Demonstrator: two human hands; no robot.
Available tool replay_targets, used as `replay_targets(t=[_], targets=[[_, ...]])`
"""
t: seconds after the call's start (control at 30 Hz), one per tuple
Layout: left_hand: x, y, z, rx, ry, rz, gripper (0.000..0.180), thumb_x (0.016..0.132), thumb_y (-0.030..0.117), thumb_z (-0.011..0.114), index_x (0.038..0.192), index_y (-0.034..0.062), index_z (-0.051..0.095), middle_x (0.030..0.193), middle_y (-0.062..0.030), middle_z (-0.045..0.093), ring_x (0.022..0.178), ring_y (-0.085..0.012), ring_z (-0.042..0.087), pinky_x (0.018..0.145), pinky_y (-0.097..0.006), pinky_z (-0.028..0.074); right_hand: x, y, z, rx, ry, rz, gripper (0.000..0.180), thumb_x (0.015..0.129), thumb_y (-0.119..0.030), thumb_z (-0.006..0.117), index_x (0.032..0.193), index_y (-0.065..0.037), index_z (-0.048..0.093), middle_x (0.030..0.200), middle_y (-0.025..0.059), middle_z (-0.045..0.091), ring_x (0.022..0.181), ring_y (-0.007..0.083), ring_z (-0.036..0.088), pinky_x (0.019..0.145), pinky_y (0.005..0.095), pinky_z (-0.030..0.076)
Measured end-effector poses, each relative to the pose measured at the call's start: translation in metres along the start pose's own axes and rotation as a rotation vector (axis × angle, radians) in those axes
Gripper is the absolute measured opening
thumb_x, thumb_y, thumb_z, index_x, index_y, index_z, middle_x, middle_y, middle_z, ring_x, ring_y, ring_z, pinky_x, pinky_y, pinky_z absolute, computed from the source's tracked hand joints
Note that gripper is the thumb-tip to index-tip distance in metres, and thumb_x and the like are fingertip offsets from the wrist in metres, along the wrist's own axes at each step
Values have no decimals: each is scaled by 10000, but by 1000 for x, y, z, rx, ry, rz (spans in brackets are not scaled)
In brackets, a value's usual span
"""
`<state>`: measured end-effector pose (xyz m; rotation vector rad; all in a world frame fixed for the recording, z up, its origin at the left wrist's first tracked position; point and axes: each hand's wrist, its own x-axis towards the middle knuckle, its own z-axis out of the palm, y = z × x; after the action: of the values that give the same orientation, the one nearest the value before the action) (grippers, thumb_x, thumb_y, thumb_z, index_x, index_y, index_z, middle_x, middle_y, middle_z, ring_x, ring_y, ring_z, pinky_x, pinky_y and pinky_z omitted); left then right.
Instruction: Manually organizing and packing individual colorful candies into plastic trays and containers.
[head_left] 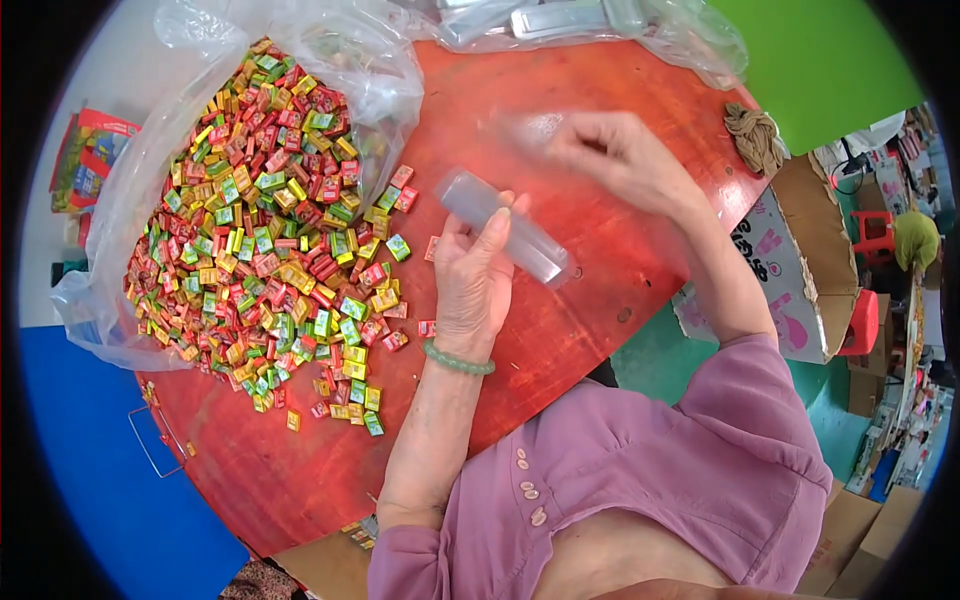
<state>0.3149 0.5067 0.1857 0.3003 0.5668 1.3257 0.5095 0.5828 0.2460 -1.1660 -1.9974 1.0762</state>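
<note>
The left hand is holding a clear plastic tube in closed fingers, just right of the candy pile on the red bench. The right hand, blurred, is hovering beyond the tube; I cannot tell its fingers' spread.

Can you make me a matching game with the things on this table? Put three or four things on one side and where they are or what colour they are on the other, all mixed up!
Things:
1. clear plastic tube
2. bead bracelet
3. wrapped candies
4. round table

Descriptions:
A. red-brown
B. heaped on an open plastic bag, in red, green and yellow
C. held in the left hand
D. green, around the left wrist

Pairs: 1-C, 2-D, 3-B, 4-A
</note>
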Motion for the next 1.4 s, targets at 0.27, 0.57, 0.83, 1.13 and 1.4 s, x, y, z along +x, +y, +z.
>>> replay_targets(t=[0.27,0.57,0.83,1.13,1.4], targets=[[4,3,1,-57,-27,-74,361,858,16,649,1192,43,516,1123,-94,622,1142,-278,570,1048,-431,410,66,63,-3,-1065,194,-400,52,807,-73,540,854,-55,555,899,72,607,868,292,592,761,400,474],[5,6,2,-78,-21,-121,415,858,17,651,1240,32,489,1152,-111,612,1166,-299,556,1049,-438,412,84,85,-15,-1010,163,-488,168,796,-48,513,952,-73,570,1002,92,605,959,275,579,819,381,456],[6,3,-1,-56,-52,-128,429,875,9,627,1272,39,467,1202,-120,592,1203,-304,530,1046,-441,416,65,101,-52,-1080,210,-286,244,785,-6,491,1007,-67,571,1013,100,612,1013,279,578,831,385,445],[-4,-6,13,-108,-154,-295,450,923,63,579,1339,107,411,1265,-149,545,1204,-355,519,983,-513,461,66,135,-89,-1068,241,-173,221,780,-12,490,985,-53,562,993,133,604,981,331,578,811,433,479],[-10,-14,19,-89,-193,-372,432,920,31,571,1309,94,393,1272,-166,525,1227,-348,500,1014,-490,441,67,156,-118,-1050,361,-173,215,783,25,457,958,-36,566,1015,149,620,988,356,582,812,424,489]])
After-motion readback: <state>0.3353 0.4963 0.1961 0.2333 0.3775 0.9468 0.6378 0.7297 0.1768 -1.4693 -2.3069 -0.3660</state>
